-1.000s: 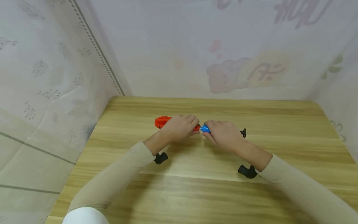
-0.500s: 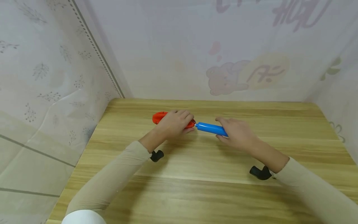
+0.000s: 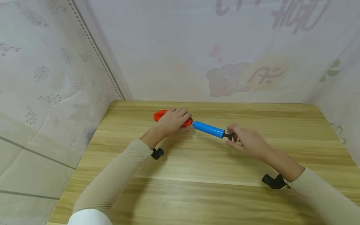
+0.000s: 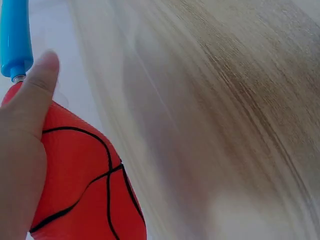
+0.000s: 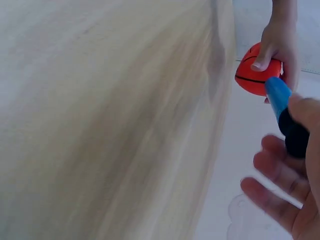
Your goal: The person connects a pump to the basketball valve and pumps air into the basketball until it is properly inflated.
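Observation:
In the head view, my left hand (image 3: pixel 172 120) grips a soft red-orange ball (image 3: pixel 159 115) with black seam lines; it looks like a partly deflated basketball. A blue hand pump (image 3: pixel 208 129) meets the ball, and a metal needle (image 4: pixel 19 78) joins the two in the left wrist view. At the pump's other end is a black handle (image 3: pixel 228 136). My right hand (image 3: pixel 250 142) has its thumb and curved fingers about that handle. The right wrist view shows the other fingers spread, the thumb overlapping the black end.
A wood-grain table (image 3: pixel 180 200) lies under the hands, with a patterned cloth wall (image 3: pixel 168 56) behind it. Black wrist mounts (image 3: pixel 157 153) sit under both forearms.
My right hand has slid off the blue barrel to the right, back to the black handle. The pump now slants down to the right. The left hand has shifted slightly left, still gripping the ball.

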Demonstrator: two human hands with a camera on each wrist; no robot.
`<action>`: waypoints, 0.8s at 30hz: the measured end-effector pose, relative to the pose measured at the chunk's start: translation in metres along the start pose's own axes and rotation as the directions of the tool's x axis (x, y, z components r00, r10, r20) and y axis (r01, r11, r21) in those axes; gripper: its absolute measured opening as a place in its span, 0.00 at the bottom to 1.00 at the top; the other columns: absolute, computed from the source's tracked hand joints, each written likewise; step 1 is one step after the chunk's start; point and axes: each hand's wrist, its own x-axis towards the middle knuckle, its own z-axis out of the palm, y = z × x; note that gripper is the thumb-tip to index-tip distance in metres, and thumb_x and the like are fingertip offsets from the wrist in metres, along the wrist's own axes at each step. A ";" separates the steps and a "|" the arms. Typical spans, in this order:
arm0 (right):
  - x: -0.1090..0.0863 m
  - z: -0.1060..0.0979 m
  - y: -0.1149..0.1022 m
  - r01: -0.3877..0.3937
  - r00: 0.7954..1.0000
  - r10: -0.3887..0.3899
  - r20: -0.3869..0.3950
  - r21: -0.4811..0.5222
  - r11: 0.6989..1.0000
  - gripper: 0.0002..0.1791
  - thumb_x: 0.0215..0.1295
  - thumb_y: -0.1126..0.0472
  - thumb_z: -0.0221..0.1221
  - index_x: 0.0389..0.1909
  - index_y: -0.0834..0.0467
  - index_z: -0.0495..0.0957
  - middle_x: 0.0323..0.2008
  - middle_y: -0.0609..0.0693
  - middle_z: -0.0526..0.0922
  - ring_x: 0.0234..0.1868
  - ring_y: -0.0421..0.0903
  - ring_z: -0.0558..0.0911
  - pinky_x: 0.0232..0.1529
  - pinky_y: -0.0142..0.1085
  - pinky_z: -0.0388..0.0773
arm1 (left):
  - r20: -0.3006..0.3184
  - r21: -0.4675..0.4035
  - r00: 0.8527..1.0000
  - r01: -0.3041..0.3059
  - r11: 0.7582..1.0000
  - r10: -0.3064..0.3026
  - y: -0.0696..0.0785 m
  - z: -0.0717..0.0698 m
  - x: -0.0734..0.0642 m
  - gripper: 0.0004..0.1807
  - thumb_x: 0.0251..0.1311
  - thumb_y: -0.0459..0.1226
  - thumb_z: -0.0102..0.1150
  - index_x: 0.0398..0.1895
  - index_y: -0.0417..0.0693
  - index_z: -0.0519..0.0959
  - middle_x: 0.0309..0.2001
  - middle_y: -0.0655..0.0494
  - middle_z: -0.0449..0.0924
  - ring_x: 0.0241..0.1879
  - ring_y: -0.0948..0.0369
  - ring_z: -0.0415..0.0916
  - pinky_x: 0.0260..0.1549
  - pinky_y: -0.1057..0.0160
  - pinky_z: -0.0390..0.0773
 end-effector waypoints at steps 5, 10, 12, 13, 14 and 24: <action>-0.008 0.015 0.003 0.200 0.979 -0.198 -0.044 0.043 0.979 0.19 0.55 0.65 0.74 0.44 0.55 0.76 0.32 0.41 0.81 0.27 0.31 0.75 0.23 0.25 0.71 | 0.063 -0.045 0.998 -0.019 0.999 0.022 -0.003 0.009 -0.001 0.24 0.66 0.51 0.65 0.56 0.46 0.76 0.50 0.51 0.76 0.54 0.53 0.75 0.57 0.51 0.75; -0.014 0.031 0.003 0.316 0.948 -0.310 -0.069 0.084 0.945 0.17 0.55 0.68 0.72 0.43 0.54 0.79 0.37 0.40 0.81 0.33 0.32 0.78 0.31 0.27 0.78 | 0.071 -0.062 0.997 -0.040 0.997 0.044 -0.001 0.018 -0.002 0.25 0.64 0.52 0.66 0.55 0.47 0.77 0.50 0.51 0.76 0.57 0.51 0.73 0.62 0.50 0.72; -0.016 0.036 0.003 0.317 0.948 -0.312 -0.069 0.088 0.944 0.16 0.56 0.68 0.72 0.43 0.53 0.79 0.38 0.39 0.81 0.34 0.32 0.78 0.33 0.28 0.79 | 0.072 -0.058 0.996 -0.039 0.998 0.043 0.000 0.021 -0.003 0.27 0.63 0.54 0.66 0.57 0.47 0.77 0.51 0.51 0.76 0.60 0.51 0.72 0.63 0.49 0.70; -0.017 0.037 0.002 0.309 0.951 -0.304 -0.063 0.091 0.947 0.15 0.57 0.67 0.72 0.43 0.52 0.80 0.38 0.39 0.81 0.34 0.32 0.79 0.33 0.28 0.79 | 0.078 -0.065 0.996 -0.031 0.997 0.036 0.001 0.022 -0.003 0.28 0.63 0.54 0.66 0.58 0.47 0.77 0.52 0.51 0.76 0.61 0.51 0.71 0.65 0.49 0.68; -0.018 0.039 0.002 0.298 0.954 -0.294 -0.054 0.092 0.950 0.14 0.58 0.66 0.71 0.42 0.51 0.80 0.38 0.38 0.81 0.34 0.31 0.78 0.33 0.29 0.79 | 0.085 -0.073 0.996 -0.022 0.997 0.028 0.002 0.023 -0.004 0.29 0.63 0.55 0.66 0.59 0.47 0.77 0.54 0.50 0.76 0.62 0.51 0.70 0.66 0.48 0.66; -0.025 0.048 -0.003 0.267 0.960 -0.274 0.066 0.092 0.959 0.07 0.67 0.61 0.66 0.43 0.47 0.83 0.40 0.36 0.81 0.39 0.32 0.81 0.38 0.33 0.82 | 0.170 -0.117 0.984 0.075 0.990 -0.054 0.014 0.034 -0.020 0.41 0.64 0.64 0.58 0.69 0.47 0.69 0.67 0.49 0.70 0.69 0.51 0.63 0.70 0.37 0.56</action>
